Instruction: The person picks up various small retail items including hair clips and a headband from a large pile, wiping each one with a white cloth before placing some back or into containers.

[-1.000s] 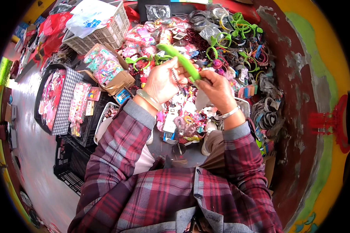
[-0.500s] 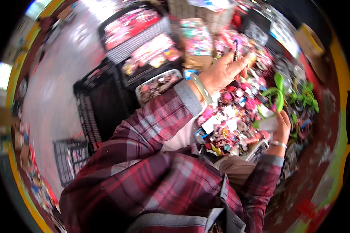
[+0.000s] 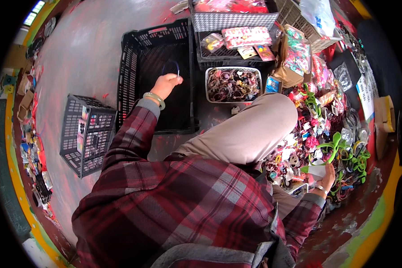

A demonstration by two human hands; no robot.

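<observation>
My left hand (image 3: pixel 164 86) is closed on a thin dark blue headband (image 3: pixel 170 63). Its arc stands up out of my fingers, over the large black crate (image 3: pixel 193 89) at the left. Down at the right, my right hand (image 3: pixel 328 179) grips a bright green headband (image 3: pixel 332 149) with a white card (image 3: pixel 316 170) on it. The hand rests by a wide heap of mixed hair accessories (image 3: pixel 295 156), and more green headbands (image 3: pixel 358 161) lie just right of it. A white basket (image 3: pixel 207 85) full of small hair ties stands in front of my bent knee.
A smaller black crate (image 3: pixel 70 134) with carded goods stands at the far left. Beyond the white basket are grey crates (image 3: pixel 236 21) with bagged goods and an open cardboard box (image 3: pixel 295 77) of packets. A cardboard piece (image 3: pixel 384 115) leans at the right edge.
My left hand has swung from above the heap leftward to over the black crate, carrying the headband. The view has turned left. My right hand still holds the green headband.
</observation>
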